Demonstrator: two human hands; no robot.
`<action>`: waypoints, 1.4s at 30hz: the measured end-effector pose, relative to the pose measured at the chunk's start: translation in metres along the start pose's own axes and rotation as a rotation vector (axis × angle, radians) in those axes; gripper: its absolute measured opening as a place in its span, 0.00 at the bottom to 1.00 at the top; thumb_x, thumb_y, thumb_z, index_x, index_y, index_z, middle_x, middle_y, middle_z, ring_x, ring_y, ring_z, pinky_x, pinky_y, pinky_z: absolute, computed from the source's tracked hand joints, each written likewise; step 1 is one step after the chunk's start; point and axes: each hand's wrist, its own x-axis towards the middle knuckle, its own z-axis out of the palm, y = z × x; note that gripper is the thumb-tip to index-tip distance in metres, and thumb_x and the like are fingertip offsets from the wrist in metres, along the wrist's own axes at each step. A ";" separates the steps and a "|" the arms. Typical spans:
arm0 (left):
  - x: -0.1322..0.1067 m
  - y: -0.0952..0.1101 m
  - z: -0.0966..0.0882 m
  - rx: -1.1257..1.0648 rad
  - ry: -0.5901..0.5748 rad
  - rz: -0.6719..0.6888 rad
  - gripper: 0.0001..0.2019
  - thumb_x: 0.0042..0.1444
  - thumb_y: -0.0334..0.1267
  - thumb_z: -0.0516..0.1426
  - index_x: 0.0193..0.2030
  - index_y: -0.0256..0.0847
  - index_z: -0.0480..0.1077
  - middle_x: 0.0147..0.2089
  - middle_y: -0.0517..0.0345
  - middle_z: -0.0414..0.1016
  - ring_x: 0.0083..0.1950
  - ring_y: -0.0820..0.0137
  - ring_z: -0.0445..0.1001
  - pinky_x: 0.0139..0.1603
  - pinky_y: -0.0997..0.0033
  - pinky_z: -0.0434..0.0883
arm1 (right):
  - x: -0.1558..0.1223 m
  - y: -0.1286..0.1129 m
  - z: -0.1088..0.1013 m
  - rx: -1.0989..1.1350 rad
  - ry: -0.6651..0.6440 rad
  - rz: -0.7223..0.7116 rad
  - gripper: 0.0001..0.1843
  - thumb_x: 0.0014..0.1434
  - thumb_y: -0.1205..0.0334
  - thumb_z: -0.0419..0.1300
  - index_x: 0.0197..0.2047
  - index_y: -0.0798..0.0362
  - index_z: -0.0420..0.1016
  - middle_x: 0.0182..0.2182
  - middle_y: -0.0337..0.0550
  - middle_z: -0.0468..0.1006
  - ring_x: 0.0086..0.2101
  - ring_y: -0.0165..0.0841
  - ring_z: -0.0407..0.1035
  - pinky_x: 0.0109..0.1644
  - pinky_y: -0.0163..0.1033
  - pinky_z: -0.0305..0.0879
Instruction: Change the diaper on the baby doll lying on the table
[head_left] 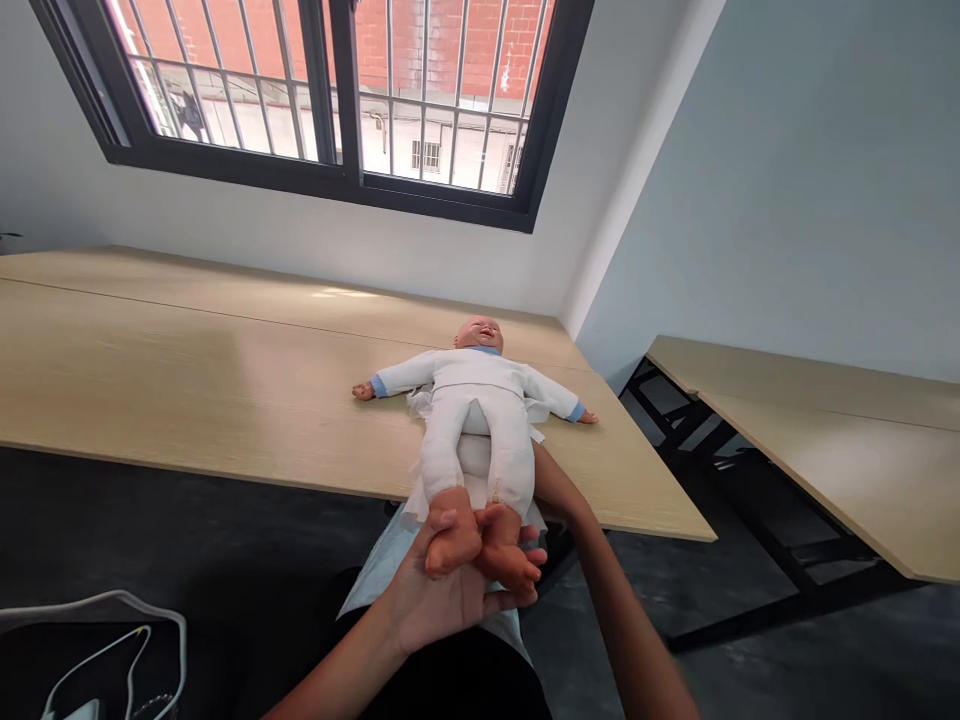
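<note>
A baby doll (480,395) in a white suit with blue cuffs lies on its back on the long wooden table (187,370), head toward the window, arms spread. Its legs are lifted off the table's front edge. My left hand (442,590) is closed around both bare doll feet (480,545), holding them up. My right hand (544,470) reaches under the doll's raised bottom; its fingers are hidden behind the doll's legs. A white cloth or diaper (466,455) lies under the doll's hips.
A second wooden table (825,420) on black legs stands to the right, with a dark floor gap between. A barred window (337,90) is behind the table. A white cable (97,650) and a dark object sit at the lower left.
</note>
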 end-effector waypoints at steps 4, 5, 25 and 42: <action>-0.003 -0.003 -0.009 0.016 -0.010 -0.041 0.23 0.57 0.52 0.56 0.54 0.41 0.72 0.65 0.42 0.66 0.64 0.46 0.66 0.62 0.44 0.56 | -0.019 0.017 -0.017 0.169 0.042 0.090 0.28 0.54 0.39 0.61 0.49 0.50 0.77 0.45 0.44 0.79 0.51 0.46 0.70 0.58 0.49 0.63; -0.004 -0.003 -0.011 0.027 -0.010 -0.048 0.23 0.57 0.52 0.56 0.55 0.41 0.71 0.64 0.41 0.67 0.63 0.45 0.67 0.62 0.43 0.56 | -0.025 0.018 -0.016 0.253 0.051 0.144 0.33 0.56 0.34 0.57 0.55 0.49 0.73 0.47 0.45 0.79 0.51 0.46 0.71 0.56 0.49 0.64; -0.065 0.090 -0.056 0.466 0.159 -0.140 0.26 0.60 0.52 0.52 0.38 0.24 0.77 0.40 0.38 0.80 0.44 0.52 0.78 0.53 0.55 0.68 | -0.043 0.021 -0.042 -0.125 0.138 0.061 0.37 0.51 0.47 0.67 0.60 0.52 0.63 0.53 0.53 0.74 0.51 0.46 0.70 0.51 0.48 0.70; -0.041 0.044 -0.052 0.364 0.286 -0.142 0.21 0.57 0.53 0.59 0.33 0.30 0.76 0.34 0.47 0.78 0.41 0.57 0.77 0.50 0.60 0.69 | -0.005 -0.045 0.028 -1.208 -0.007 -0.836 0.09 0.63 0.71 0.53 0.41 0.53 0.74 0.41 0.43 0.79 0.42 0.37 0.72 0.66 0.48 0.51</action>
